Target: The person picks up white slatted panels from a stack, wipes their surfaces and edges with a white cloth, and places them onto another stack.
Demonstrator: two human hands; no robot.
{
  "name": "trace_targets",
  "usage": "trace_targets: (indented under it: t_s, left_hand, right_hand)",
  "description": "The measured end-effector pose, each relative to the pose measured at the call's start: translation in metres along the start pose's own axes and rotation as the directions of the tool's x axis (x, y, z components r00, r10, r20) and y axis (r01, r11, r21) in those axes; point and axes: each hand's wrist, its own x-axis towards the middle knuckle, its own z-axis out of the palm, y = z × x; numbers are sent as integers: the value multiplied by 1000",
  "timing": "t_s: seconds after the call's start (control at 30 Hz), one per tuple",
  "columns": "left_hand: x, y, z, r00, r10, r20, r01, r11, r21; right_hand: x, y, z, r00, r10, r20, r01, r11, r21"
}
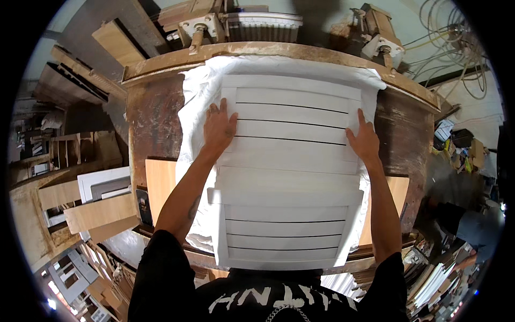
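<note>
Here both hands (219, 127) (363, 140) press flat on a white slatted panel (289, 177) over white cloth (193, 107) on the workbench (155, 123).

The slatted panel (289, 172) lies on a sheet (196, 96) atop the workbench (155, 123).

Louvred panel (289, 172): white, slatted, rectangular frame with horizontal slats above and below a plain middle band. Lies flat, lengthwise away from the person, on a white sheet (193, 96) spread over the worn brown surface (153, 123); near end overhangs the front edge.
</note>
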Motion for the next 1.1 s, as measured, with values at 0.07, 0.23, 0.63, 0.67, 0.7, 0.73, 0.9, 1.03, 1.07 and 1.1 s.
trace_targets:
  t_s: [0.07, 0.23, 0.63, 0.67, 0.7, 0.73, 0.9, 1.03, 1.07, 1.1]
  left_hand:
    - [-2, 6, -5, 997, -37, 63, 35, 999, 41]
    - [8, 4, 8, 926, 346, -151, -330, 936, 124]
    - [-1, 3, 21, 952, 291, -93, -283, 955, 92]
    - [-3, 3, 20, 945, 310, -101, -293, 943, 157]
    - [-4, 3, 20, 938, 329, -108, -300, 928, 221]
    - [-4, 3, 18, 925, 363, -117, -328, 913, 241]
    - [-2, 0, 21, 902, 400, -160, -386, 916, 112]
    - [-2, 1, 23, 911, 373, -175, -367, 928, 68]
    - [-2, 1, 23, 912, 369, -178, -363, 929, 69]
    - [-2, 1, 24, 908, 374, -189, -368, 928, 66]
  right_hand:
    - [2, -11, -3, 1000, 4, -20, -4, 1000, -13]
    - [12, 0, 38, 871, -300, -389, 262, 953, -149]
    - [-1, 2, 44, 929, -198, -312, 202, 979, -20]
    - [0, 2, 44, 929, -202, -310, 208, 978, -13]
    - [1, 2, 44, 930, -195, -311, 201, 979, -12]
    - [1, 1, 43, 930, -198, -311, 206, 979, -9]
    - [1, 0, 42, 926, -198, -322, 211, 977, 6]
    - [1, 1, 42, 935, -195, -295, 196, 980, -25]
    - [1, 0, 42, 934, -197, -300, 195, 980, -34]
    - [1, 0, 41, 932, -202, -301, 200, 979, -36]
